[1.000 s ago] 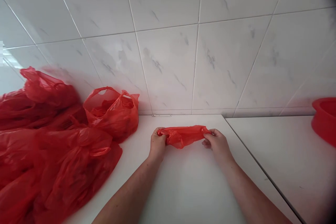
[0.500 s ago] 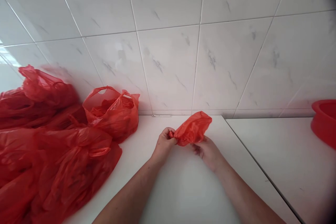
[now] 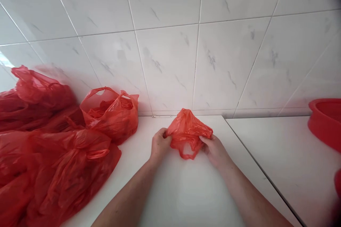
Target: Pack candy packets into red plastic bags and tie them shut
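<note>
A small crumpled red plastic bag (image 3: 188, 131) is held just above the white counter (image 3: 183, 191) near the tiled wall. My left hand (image 3: 159, 144) is closed on its left side. My right hand (image 3: 215, 150) pinches its right side. The bag bulges upward between the two hands, and a handle loop hangs down below them.
A heap of red plastic bags (image 3: 53, 159) covers the counter on the left, with one open bag (image 3: 113, 113) standing nearest my hands. A red plastic basin (image 3: 325, 122) sits at the right edge. A seam (image 3: 255, 163) divides the counter to the right of my hands.
The bag was stretched flat between my hands, then bunched up. My hands have come closer together, and a handle loop now hangs below.
</note>
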Motion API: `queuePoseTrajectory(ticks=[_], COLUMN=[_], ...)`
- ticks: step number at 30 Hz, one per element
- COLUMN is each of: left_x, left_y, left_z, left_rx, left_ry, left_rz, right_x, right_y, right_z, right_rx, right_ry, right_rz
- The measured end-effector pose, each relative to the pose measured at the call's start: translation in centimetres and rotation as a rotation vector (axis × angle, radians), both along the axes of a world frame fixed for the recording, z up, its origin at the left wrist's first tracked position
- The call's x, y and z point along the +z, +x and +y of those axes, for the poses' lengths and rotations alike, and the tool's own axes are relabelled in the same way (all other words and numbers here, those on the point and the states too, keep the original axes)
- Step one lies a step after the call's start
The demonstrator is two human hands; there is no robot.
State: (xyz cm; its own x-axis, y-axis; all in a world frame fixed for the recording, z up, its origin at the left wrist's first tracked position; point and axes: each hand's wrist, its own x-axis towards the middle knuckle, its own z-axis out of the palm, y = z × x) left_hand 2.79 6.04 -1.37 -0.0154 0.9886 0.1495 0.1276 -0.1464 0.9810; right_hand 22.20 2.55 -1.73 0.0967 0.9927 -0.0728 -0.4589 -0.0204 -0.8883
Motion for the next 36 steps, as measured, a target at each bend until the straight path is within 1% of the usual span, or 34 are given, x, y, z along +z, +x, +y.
queuePoseTrajectory(ticks=[3,6,8,10,12,13,14,15,16,17,18,19,20,21,23,26,29,32,34,36], left_x=[-0.2,-0.6,-0.7,-0.6,-0.2,0.1,0.4,0.6,0.8,0.8,0.8,0.8,0.7,0.6,0.4,0.3,0.3,0.2,0.2,0.2], left_y=[-1.5,-2.2,-2.3,-2.0,-1.3,-0.9,-0.5,0.0,0.6,1.0,1.4,1.7,1.9,1.9,1.5,0.6,-0.3,-1.2,-1.7,-2.0], left_z=[1.2,1.7,1.7,1.4,0.7,0.2,-0.4,-1.0,-1.5,-2.0,-2.3,-2.5,-2.5,-2.4,-1.8,-0.7,0.3,1.0,1.4,1.6], left_rx=[0.124,0.155,0.15,0.174,0.242,0.265,0.259,0.209,0.126,0.031,-0.055,-0.119,-0.158,-0.176,-0.19,-0.198,-0.166,-0.075,-0.002,0.072], left_ry=[0.026,0.018,0.019,0.041,0.104,0.181,0.284,0.39,0.476,0.517,0.49,0.404,0.297,0.195,0.057,-0.015,-0.043,-0.038,-0.04,-0.049], left_rz=[-0.031,-0.057,-0.051,-0.029,0.002,0.051,0.126,0.217,0.308,0.374,0.381,0.327,0.245,0.157,0.016,-0.131,-0.331,-0.483,-0.536,-0.56], right_x=[-0.7,-1.4,-1.7,-1.6,-1.3,-1.0,-0.7,-0.3,0.1,0.4,0.7,0.8,1.0,1.0,0.8,0.4,0.2,0.4,0.6,0.8], right_y=[1.2,2.5,3.0,3.0,2.5,2.1,1.6,1.1,0.5,0.0,-0.4,-0.8,-0.9,-0.9,-0.3,1.6,3.5,4.4,4.4,4.0], right_z=[0.6,1.1,1.3,1.3,0.9,0.7,0.4,0.1,-0.3,-0.6,-0.8,-1.0,-1.1,-1.1,-0.9,-0.2,0.2,0.3,0.1,-0.1], right_rx=[-0.136,-0.229,-0.24,-0.218,-0.172,-0.141,-0.108,-0.061,0.006,0.092,0.187,0.269,0.32,0.324,0.221,0.069,-0.02,-0.077,-0.048,0.023], right_ry=[-0.007,-0.016,-0.011,0.004,0.024,0.036,0.047,0.058,0.07,0.08,0.087,0.093,0.096,0.094,0.079,0.051,0.031,0.0,-0.02,-0.046], right_rz=[0.004,-0.018,-0.04,-0.059,-0.076,-0.081,-0.085,-0.085,-0.078,-0.062,-0.037,-0.003,0.033,0.057,0.051,-0.047,-0.166,-0.353,-0.476,-0.648])
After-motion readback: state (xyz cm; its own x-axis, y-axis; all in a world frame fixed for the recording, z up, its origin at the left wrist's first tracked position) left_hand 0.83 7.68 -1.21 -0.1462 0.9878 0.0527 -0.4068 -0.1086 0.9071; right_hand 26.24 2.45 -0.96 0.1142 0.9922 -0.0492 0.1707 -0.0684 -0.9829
